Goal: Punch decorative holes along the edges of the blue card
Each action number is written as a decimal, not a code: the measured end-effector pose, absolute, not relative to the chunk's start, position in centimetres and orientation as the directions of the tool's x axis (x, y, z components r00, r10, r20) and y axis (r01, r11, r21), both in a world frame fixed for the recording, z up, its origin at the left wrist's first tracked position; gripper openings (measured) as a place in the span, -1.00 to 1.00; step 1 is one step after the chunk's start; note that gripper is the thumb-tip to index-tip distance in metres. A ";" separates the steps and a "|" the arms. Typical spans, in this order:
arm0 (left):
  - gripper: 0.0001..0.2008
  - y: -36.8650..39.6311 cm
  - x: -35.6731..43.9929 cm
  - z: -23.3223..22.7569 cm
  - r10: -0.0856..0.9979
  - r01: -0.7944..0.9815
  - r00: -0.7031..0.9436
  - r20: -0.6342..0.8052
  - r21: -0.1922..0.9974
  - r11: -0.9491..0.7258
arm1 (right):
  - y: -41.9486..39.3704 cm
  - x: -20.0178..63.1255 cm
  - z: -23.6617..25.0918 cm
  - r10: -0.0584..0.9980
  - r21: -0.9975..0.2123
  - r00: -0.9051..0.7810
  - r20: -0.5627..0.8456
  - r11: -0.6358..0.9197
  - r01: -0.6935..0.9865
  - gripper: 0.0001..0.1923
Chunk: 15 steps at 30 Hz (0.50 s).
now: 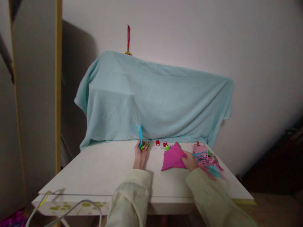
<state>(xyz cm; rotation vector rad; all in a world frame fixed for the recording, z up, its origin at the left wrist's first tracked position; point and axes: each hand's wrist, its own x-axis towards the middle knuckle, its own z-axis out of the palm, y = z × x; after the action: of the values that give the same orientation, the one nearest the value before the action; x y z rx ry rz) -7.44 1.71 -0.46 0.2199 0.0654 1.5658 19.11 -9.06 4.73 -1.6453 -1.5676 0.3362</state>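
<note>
My left hand point(141, 153) is closed on a thin blue piece point(140, 135) that stands up edge-on above the fingers; its exact kind does not show. Between thumb and fingers, my right hand point(189, 160) grips a magenta sheet point(172, 158) with curved edges, perhaps foam or felt. Small green pieces point(148, 144) lie by the left fingers. Behind the sheet sit red pieces with eye-like dots, one red piece point(157, 143) apart from another red piece point(165, 144), and a green eyed piece point(167, 147). The sheet hides part of what lies behind it.
A heap of pink and blue scraps point(203, 157) covers the right side of the white table point(94, 170). A light blue cloth point(151, 94) drapes over something at the back. A pale cable point(80, 203) loops at the front left edge. A mirror-like panel frame point(58, 94) stands left.
</note>
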 end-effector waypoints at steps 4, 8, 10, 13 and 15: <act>-0.81 1.8 -7.4 -0.6 0.992 -0.987 0.014 0.126 0.160 -0.006 | -11.1 23.1 5.1 0.924 -0.661 0.215 0.316 0.051 0.749 -0.69; -0.80 1.9 -7.5 -0.8 0.993 -0.988 0.018 0.115 0.153 0.000 | -12.3 26.5 6.2 0.928 -0.623 0.231 0.293 0.002 0.782 -0.69; -0.80 2.0 -7.5 -0.9 0.994 -0.988 0.018 0.112 0.154 0.001 | -12.5 27.2 7.3 0.914 -0.622 0.260 0.310 -0.012 0.783 -0.68; -0.79 2.1 -7.6 -1.1 0.993 -0.988 0.019 0.115 0.156 0.001 | -12.1 26.5 8.7 0.923 -0.678 0.219 0.317 0.059 0.732 -0.66; -0.81 2.2 -7.6 -1.2 0.993 -0.989 0.020 0.117 0.150 0.003 | -11.1 24.7 8.9 0.941 -0.767 0.163 0.298 0.135 0.627 -0.66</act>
<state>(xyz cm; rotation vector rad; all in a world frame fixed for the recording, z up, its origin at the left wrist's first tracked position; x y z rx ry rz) -7.60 2.19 -1.24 0.2111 0.0251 1.5540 24.67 -11.14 8.87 -1.5782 -1.5505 0.4582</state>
